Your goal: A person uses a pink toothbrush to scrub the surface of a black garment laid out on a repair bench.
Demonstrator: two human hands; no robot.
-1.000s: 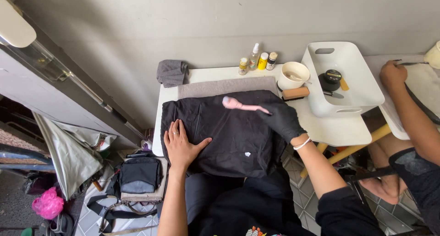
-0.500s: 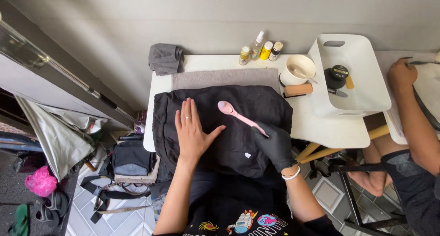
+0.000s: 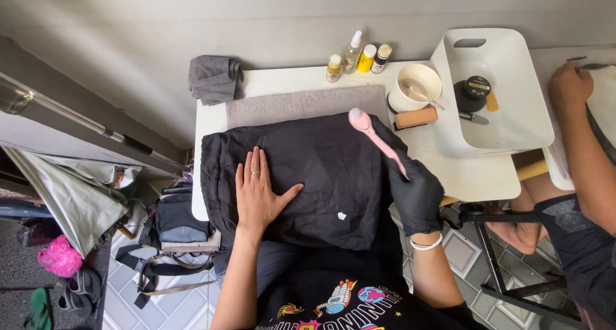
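My left hand lies flat, fingers spread, on the black garment covering the white table. My gloved right hand is closed around the pink brush, whose head seems to touch the cloth's upper edge.

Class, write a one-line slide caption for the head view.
Left hand flat on black garment; gloved right hand holds pink brush over it.
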